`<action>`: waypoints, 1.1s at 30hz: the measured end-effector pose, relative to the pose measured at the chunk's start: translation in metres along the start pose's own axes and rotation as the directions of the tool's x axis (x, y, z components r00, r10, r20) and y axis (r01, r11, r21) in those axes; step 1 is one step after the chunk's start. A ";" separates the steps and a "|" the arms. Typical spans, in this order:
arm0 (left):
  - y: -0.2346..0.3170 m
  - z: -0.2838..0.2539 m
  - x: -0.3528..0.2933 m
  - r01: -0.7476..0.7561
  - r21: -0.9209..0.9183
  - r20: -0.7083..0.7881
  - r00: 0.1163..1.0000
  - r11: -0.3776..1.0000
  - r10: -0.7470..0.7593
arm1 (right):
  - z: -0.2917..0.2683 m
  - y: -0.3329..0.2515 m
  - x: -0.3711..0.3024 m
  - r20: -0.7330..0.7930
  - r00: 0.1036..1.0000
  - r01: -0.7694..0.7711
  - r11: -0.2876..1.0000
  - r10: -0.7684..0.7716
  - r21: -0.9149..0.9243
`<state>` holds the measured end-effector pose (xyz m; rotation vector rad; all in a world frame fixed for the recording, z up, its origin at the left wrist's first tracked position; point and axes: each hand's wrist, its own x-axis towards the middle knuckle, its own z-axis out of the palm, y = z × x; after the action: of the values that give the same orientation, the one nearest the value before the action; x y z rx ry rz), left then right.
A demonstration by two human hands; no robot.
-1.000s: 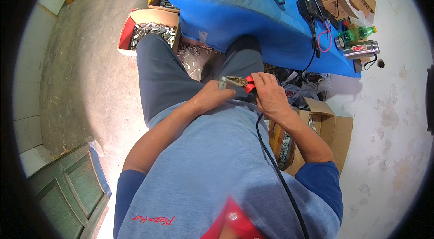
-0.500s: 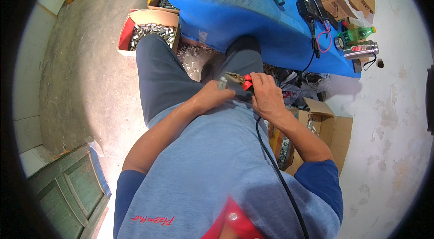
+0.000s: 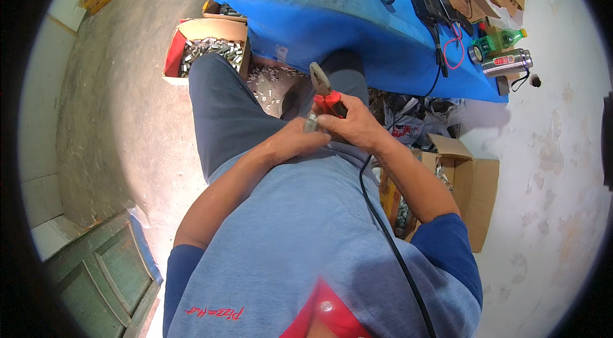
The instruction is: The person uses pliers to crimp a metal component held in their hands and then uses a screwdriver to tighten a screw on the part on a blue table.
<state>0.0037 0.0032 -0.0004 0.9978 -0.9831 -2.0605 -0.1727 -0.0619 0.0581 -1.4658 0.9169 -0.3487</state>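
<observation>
Red-handled pliers (image 3: 324,92) with grey metal jaws point upward, clenched in the right hand (image 3: 351,127) over the lap, the left hand (image 3: 297,141) pinching a small metal piece (image 3: 311,124) beside them, before a blue-covered table (image 3: 332,12) on a concrete floor (image 3: 121,114).

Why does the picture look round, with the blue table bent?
Head view: the fisheye lens curves the blue table edge and leaves black corners; even daylight, soft shadow under the table; the right hand and red-handled pliers are sharp, the rim softer.
</observation>
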 end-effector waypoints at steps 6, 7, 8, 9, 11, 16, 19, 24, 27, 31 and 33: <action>-0.005 -0.004 0.004 -0.007 0.031 0.041 0.999 0.999 0.006 | -0.003 -0.009 0.004 0.079 0.997 -0.007 1.000 0.006 0.011; -0.007 -0.007 0.005 -0.007 0.054 0.062 0.998 0.999 0.003 | -0.004 -0.010 0.004 0.089 0.996 -0.027 1.000 0.027 0.000; -0.009 -0.009 0.006 -0.007 0.076 0.083 0.997 0.997 0.001 | -0.005 -0.011 0.004 0.099 0.994 -0.047 0.999 0.048 -0.011; -0.009 -0.009 0.006 -0.011 0.073 0.079 0.997 0.997 0.006 | -0.005 -0.011 0.004 0.088 0.995 -0.044 0.999 0.046 -0.023; -0.009 -0.008 0.006 -0.020 0.068 0.070 0.997 0.997 0.016 | -0.005 -0.010 0.005 0.065 0.997 -0.039 0.998 0.042 -0.048; 0.004 0.002 -0.001 0.024 0.056 -0.102 0.995 0.998 -0.018 | 0.003 -0.011 0.001 -0.105 0.994 0.003 0.988 -0.019 -0.152; 0.003 0.004 0.000 0.010 0.153 -0.156 0.988 0.988 0.014 | 0.007 -0.009 -0.003 -0.168 0.985 0.004 0.976 -0.041 -0.216; -0.010 0.005 0.008 -0.064 0.383 -0.219 0.963 0.921 0.158 | 0.011 -0.001 -0.005 -0.202 0.979 -0.056 0.990 0.029 -0.129; -0.006 0.007 0.003 -0.093 0.298 -0.211 0.964 0.950 0.161 | 0.011 -0.002 -0.007 -0.159 0.970 -0.135 0.949 0.186 0.285; 0.000 0.006 -0.002 -0.061 0.178 -0.204 0.974 0.982 0.098 | 0.000 -0.014 -0.019 -0.074 0.966 -0.178 0.843 0.249 0.508; 0.000 0.002 -0.003 -0.033 0.181 -0.198 0.978 0.983 0.069 | -0.006 -0.018 -0.028 -0.041 0.968 -0.191 0.838 0.246 0.510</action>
<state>0.0033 0.0063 0.0018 1.2356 -1.0851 -1.8103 -0.1886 -0.0486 0.0841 -0.8558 0.9774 -0.4586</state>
